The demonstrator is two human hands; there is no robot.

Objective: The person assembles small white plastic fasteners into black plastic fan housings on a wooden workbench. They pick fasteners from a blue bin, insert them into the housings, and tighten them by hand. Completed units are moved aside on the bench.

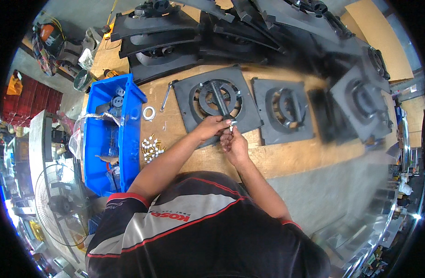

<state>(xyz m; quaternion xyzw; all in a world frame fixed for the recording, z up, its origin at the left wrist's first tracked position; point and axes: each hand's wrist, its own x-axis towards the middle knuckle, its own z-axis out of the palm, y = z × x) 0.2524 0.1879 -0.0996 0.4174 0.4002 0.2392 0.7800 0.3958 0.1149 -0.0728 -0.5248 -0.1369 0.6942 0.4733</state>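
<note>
A black square plate (189, 102) with a round ring opening lies before me, and a dark tube (219, 98) runs from the ring toward my body. My left hand (209, 129) is closed at the tube's near end, thumb and fingers pressed together there. Just to its right, my right hand (235, 145) pinches a small pale fitting (231, 125) against that end. Fingers cover most of the joint between the two. Small brass-and-white fittings (152, 149) lie loose in a pile left of my left forearm.
A blue bin (132, 134) with assorted parts stands left of the pile. A wrench (166, 97) and a white ring (149, 113) lie between bin and plate. To the right are another black plate (268, 132) and a tilted one (346, 95). Black panels (175, 44) are stacked behind.
</note>
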